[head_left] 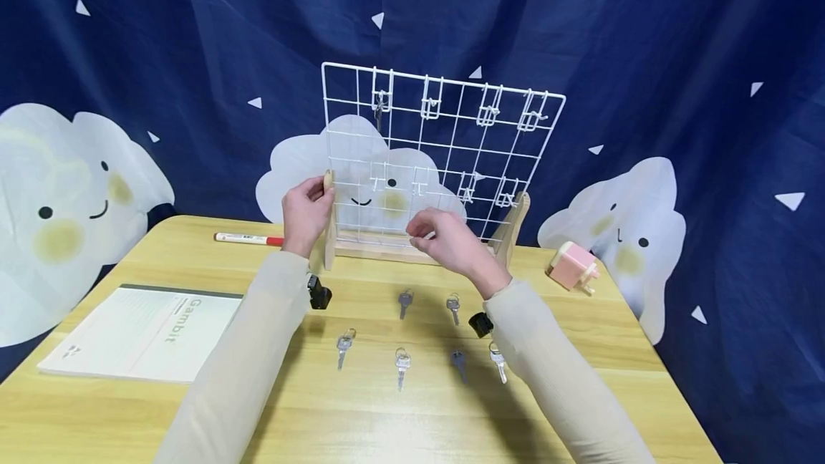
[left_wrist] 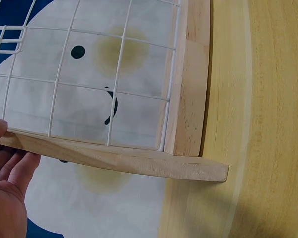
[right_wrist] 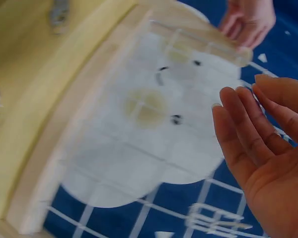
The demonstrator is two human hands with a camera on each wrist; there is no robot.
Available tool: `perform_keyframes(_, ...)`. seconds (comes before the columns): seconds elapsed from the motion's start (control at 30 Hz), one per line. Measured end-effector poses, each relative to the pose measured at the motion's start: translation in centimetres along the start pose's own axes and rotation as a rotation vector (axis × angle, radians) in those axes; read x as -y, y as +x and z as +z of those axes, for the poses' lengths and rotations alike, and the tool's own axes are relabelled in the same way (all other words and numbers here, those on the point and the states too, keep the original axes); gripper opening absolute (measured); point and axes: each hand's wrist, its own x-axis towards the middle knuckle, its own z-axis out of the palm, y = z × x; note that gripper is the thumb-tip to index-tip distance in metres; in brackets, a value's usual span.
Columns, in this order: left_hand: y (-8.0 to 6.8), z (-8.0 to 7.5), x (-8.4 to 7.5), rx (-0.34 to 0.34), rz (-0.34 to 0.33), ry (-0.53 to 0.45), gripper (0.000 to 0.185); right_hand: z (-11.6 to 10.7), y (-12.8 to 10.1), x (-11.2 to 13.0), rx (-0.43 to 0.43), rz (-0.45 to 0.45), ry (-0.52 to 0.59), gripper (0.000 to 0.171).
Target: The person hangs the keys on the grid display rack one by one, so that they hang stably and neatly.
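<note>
A white wire grid rack [head_left: 445,138] stands in a wooden frame, with small white hooks in two rows. My left hand [head_left: 306,213] grips the top of the frame's left wooden upright [left_wrist: 109,157], thumb on one side and fingers on the other. On the upper left hook hangs a key [head_left: 379,112]. My right hand [head_left: 445,238] is in front of the grid's lower part, its fingers loosely bent and holding nothing, as the right wrist view shows. Several keys with rings lie on the table below, among them a silver key [head_left: 402,364] and a darker key [head_left: 405,303].
On the left of the wooden table [head_left: 335,428] lies a notebook [head_left: 145,335]. A red and white marker [head_left: 248,238] is behind it, near the back edge. At the right sits a small pink box with a crank [head_left: 572,266]. A dark blue curtain [head_left: 213,34] hangs behind.
</note>
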Motion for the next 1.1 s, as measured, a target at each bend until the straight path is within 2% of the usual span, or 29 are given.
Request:
perform_keyframes(0.13, 0.1, 0.0, 0.0, -0.002, -0.005, 0.003, 0.033, 1.3, -0.1, -2.1, 0.048, 0.038, 0.002, 0.011)
perform_keyframes(0.3, 0.2, 0.2, 0.0, 0.003, -0.013, 0.0, 0.033, 2.8, -0.1, -4.1, 0.119, 0.004, -0.038, 0.015)
perform_keyframes(0.5, 0.0, 0.0, 0.2, -0.017, -0.004, 0.005, 0.033, 4.4, -0.1, -4.9, 0.208, -0.027, -0.077, 0.021)
perform_keyframes(0.67, -0.2, -0.2, 0.5, -0.016, 0.002, 0.012, 0.032, 5.9, -0.2, -5.5, 0.268, 0.034, -0.033, 0.028)
perform_keyframes(0.87, -0.2, 0.0, 0.4, -0.003, 0.016, 0.013, 0.032, 7.1, -0.3, -6.6, 0.264, 0.109, -0.048, 0.028)
perform_keyframes(1.1, -0.2, 0.0, 0.1, -0.008, 0.006, 0.016, 0.032, 8.0, -0.4, -7.2, 0.29, 0.051, -0.115, 0.024)
